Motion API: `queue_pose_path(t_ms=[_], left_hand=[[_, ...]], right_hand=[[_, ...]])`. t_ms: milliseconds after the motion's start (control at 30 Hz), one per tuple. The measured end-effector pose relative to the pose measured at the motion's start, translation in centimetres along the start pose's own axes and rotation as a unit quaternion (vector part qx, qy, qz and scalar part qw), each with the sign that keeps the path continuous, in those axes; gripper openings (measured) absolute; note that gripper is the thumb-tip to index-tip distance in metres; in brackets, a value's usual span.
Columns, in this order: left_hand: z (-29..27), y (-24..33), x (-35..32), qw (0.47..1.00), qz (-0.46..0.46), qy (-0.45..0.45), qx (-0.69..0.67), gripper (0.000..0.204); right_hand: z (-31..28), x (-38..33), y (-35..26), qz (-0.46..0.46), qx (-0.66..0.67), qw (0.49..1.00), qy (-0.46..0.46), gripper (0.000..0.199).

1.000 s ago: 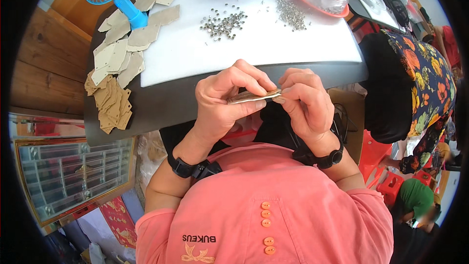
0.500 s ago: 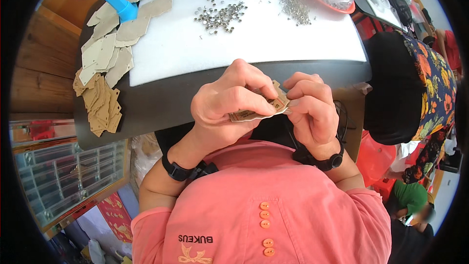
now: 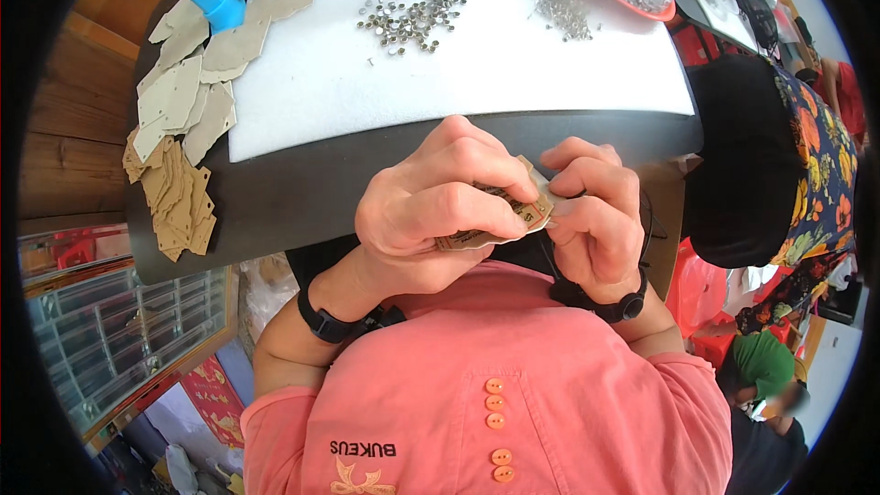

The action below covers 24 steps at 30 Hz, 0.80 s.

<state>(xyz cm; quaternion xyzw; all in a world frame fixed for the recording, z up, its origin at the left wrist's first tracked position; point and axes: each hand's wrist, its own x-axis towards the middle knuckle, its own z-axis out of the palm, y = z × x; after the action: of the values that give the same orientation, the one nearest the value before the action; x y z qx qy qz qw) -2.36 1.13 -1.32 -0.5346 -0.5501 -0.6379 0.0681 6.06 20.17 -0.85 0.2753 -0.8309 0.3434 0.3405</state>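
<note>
My left hand [image 3: 431, 197] is closed round a small brown cardboard tag [image 3: 535, 213] with dark print and a paler back layer, held above my lap near the table's front edge. The fingers of my right hand [image 3: 596, 215] are bent and pinch the tag's right edge. Any small part between those fingertips is hidden. Beyond my hands, on a white foam sheet [image 3: 348, 101], lie a loose heap of small round metal caps [image 3: 412, 23] and, to its right, a heap of tiny metal pins or rivets [image 3: 561, 5].
Brown cardboard tags [image 3: 176, 203] are piled on the dark table's [image 3: 275, 206] left end, below overlapping pale grey-white tags [image 3: 188, 73]. A blue fan [image 3: 215, 2] stands there. At the far right is a red tray [image 3: 632, 2] with plastic bags. People sit to the right.
The tag has tilted a little and shifted slightly right and nearer to me, showing more of its pale layer. Both hands keep hold of it. The whole view has shifted slightly.
</note>
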Motion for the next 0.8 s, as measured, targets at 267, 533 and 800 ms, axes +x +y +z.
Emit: queue_pose_path(t_ms=[267,533,800], left_hand=[[0.0,-0.1,0.1,0.998,-0.033,-0.002,-0.050,0.027],[1.4,2.3,0.2,0.963,-0.248,0.102,0.014,0.022],[1.4,2.0,0.5,0.929,-0.345,0.118,-0.055,0.026]], right_hand=[[0.4,0.6,0.3,0.050,0.081,0.995,0.030,0.019],[-0.5,1.9,0.3,0.222,0.116,0.967,0.050,0.013],[-0.9,2.6,0.0,0.343,0.252,0.904,0.034,0.013]])
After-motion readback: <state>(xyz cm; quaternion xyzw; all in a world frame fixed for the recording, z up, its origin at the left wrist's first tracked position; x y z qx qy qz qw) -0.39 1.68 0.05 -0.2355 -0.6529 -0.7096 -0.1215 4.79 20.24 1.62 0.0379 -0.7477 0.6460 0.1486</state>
